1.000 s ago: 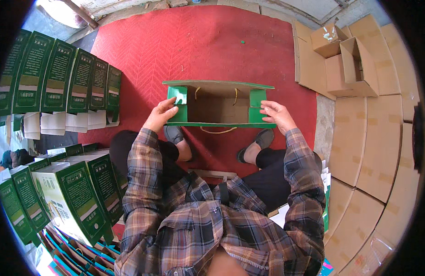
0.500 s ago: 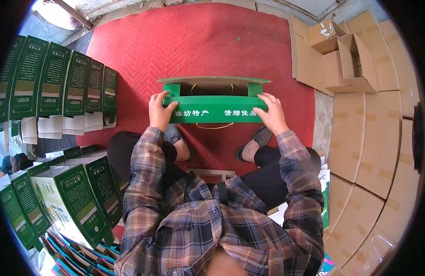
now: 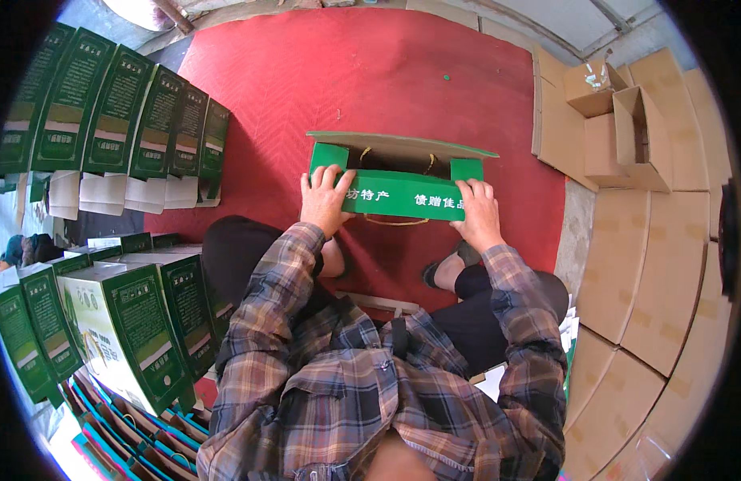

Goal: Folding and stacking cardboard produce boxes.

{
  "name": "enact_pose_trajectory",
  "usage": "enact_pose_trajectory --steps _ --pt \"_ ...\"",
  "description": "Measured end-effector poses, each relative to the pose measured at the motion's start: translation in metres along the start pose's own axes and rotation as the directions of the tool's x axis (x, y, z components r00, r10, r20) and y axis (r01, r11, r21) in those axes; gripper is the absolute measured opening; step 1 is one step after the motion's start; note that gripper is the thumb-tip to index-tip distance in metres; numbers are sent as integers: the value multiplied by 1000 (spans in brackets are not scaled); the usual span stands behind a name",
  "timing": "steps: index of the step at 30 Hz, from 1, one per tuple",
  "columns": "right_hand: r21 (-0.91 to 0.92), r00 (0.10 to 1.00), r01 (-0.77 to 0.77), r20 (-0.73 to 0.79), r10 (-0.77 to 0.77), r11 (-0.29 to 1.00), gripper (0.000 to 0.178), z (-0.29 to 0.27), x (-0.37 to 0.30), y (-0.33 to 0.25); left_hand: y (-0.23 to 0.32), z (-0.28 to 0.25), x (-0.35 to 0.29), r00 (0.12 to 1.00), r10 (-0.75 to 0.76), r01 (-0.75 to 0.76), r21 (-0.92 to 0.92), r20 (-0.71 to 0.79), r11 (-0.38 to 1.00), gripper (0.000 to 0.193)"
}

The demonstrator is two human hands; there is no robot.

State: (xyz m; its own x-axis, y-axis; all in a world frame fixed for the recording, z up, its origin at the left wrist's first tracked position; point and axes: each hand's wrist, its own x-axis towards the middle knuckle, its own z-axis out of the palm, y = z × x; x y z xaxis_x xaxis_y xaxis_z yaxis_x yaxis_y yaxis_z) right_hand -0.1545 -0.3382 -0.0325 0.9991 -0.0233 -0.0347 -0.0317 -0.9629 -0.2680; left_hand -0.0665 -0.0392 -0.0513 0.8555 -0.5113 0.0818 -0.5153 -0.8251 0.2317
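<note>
A green cardboard gift box (image 3: 402, 197) with white lettering stands in front of me on the red mat, its top open and the inside dark. Yellow cord handles (image 3: 366, 156) show inside and along the near side. My left hand (image 3: 324, 200) grips the left end of the near flap, fingers curled over its upper edge. At the right end, my right hand (image 3: 478, 212) holds the same flap with its fingers over the edge. The far flap (image 3: 402, 144) stands out behind, showing its brown inner face, and small green side flaps (image 3: 467, 169) stick up at both ends.
Rows of green boxes (image 3: 114, 112) stand at the left, with more boxes (image 3: 114, 337) beside my left knee. Folded dark bags (image 3: 130, 433) lie lower left. At the right are flat brown cartons (image 3: 611, 272) and small open cartons (image 3: 639, 136). My legs flank the box.
The whole view has shifted, so the box appears farther right. My left hand has slid inward over the flap, and my right fingers now curl over its edge.
</note>
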Motion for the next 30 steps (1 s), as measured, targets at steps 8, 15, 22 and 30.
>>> enact_pose_trajectory --steps 8,15,22,30 --pt "76 998 55 -46 -51 996 67 7 4 7 -8 3 1 999 25 -29 -99 -41 995 73" --pt "70 998 51 36 -53 996 80 7 -1 9 -9 11 4 997 53 -59 -125 -50 990 77" --pt "-44 987 91 138 -84 995 80 16 5 -6 -11 4 -1 999 40 -41 33 14 999 94" --pt "-61 982 52 184 -40 997 92 9 -3 -4 0 17 8 960 257 -261 -23 -115 965 78"
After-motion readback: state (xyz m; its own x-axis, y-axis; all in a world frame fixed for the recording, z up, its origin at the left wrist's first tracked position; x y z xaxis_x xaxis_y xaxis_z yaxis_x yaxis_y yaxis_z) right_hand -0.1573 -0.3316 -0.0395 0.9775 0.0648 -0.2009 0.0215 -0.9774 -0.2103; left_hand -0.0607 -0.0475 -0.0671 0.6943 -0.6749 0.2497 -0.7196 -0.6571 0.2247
